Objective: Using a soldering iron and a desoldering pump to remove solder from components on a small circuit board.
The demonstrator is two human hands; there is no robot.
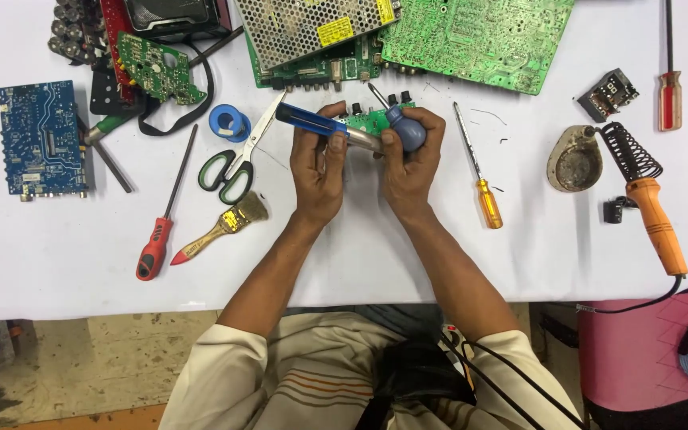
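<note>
Both my hands hold a desoldering pump (364,141) above the middle of the white table (57,263). My left hand (316,171) grips its blue barrel, which points up and left. My right hand (412,163) is closed around the round blue knob at the other end, next to the silver middle section. A small green circuit board (372,121) with black knobs lies on the table just behind the pump. The pump's underside is hidden by my fingers.
Scissors (236,163), a brush (224,227), a red-handled screwdriver (161,231) and a blue board (41,139) lie left. An orange-handled screwdriver (483,187), a soldering iron (654,215) in its coil stand and a round tin (575,159) lie right. Large green boards (479,36) fill the back.
</note>
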